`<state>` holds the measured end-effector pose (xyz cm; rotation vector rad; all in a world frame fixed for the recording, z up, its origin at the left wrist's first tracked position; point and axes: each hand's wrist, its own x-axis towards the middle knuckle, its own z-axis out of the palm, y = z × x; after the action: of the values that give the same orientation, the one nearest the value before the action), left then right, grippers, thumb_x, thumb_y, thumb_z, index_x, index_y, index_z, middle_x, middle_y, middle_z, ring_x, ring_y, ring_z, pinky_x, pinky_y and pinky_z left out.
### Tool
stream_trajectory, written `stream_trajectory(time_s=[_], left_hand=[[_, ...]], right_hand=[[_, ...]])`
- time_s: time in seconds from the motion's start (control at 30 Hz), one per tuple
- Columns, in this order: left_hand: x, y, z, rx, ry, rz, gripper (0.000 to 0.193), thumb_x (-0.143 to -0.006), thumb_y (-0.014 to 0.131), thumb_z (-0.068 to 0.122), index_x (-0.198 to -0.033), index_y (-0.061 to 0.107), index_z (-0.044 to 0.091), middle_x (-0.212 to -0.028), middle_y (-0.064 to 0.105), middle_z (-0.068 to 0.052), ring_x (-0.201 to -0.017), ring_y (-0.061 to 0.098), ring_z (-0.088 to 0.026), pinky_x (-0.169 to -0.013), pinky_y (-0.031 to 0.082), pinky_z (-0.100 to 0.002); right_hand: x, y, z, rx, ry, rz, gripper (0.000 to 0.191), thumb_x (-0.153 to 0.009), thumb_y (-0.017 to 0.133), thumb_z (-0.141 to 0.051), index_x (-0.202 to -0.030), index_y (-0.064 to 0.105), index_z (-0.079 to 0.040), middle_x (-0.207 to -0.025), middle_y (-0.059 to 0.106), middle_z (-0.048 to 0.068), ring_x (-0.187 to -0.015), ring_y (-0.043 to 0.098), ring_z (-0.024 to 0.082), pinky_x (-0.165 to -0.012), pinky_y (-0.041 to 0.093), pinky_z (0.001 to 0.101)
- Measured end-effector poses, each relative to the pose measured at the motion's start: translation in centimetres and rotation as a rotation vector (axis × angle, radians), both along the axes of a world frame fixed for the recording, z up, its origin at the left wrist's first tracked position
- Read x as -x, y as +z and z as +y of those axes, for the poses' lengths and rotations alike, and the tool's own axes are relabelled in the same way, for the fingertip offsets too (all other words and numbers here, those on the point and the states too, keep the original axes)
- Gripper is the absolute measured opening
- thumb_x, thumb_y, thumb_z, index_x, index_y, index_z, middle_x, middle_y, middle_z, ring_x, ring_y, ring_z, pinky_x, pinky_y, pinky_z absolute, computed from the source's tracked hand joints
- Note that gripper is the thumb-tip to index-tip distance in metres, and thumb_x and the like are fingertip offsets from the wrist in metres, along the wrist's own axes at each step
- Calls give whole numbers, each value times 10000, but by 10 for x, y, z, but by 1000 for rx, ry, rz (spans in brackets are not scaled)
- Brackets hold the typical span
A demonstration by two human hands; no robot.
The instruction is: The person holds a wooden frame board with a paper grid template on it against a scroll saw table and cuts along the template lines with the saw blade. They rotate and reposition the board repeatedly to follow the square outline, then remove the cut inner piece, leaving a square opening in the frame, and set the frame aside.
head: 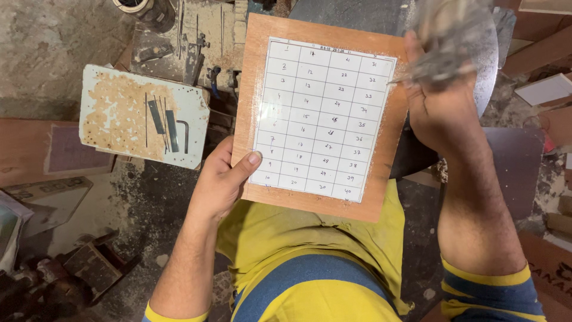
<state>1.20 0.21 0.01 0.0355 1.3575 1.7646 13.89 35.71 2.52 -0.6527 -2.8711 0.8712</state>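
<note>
My left hand [220, 182] grips the lower left edge of a thin wooden board [262, 173], thumb on top. A white sheet with a grid of handwritten cells [322, 116] is fixed on the board's face. My right hand [438, 104] is raised by the board's upper right corner, closed around a blurred grey object [447, 39] that looks like a brush or cloth; I cannot tell which. The board tilts over my lap, above my yellow and blue shirt.
A worn white panel [119, 98] to the left carries thin metal blades [164, 119] and a hex key [185, 134]. A dusty machine part [179, 42] stands behind it. Wood scraps and boards [545, 89] lie at the right; dark blocks [89, 268] sit lower left.
</note>
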Motion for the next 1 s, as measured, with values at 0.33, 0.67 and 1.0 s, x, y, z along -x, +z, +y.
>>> stream_trajectory(time_s=[0.33,0.67,1.0], left_hand=[[-7,-4,1,24,4,53,418,-989,682,178,-1321,572,-52,-1161,705,-118,-1018,643,-140,-901,535,-302],[-13,-8,3,15,21,71,399,-989,677,185,-1292,566,-49,-1167,707,-110,-1046,649,-132,-924,538,-292],[-13,-15,1,45,16,84,418,-977,683,217,-1287,562,-36,-1178,710,-135,-1063,671,-142,-930,564,-300]], right_hand=[[-9,-11,5,-163,-9,352,367,-1024,548,-67,-1390,516,-72,-1384,619,251,-1284,579,371,-1110,421,469],[-50,-83,70,346,-572,502,381,-1138,574,-89,-1489,548,59,-1349,657,157,-1144,623,202,-1027,554,328],[-36,-73,46,499,-473,300,459,-1076,649,-247,-1459,512,-36,-1347,617,111,-1211,621,210,-995,534,352]])
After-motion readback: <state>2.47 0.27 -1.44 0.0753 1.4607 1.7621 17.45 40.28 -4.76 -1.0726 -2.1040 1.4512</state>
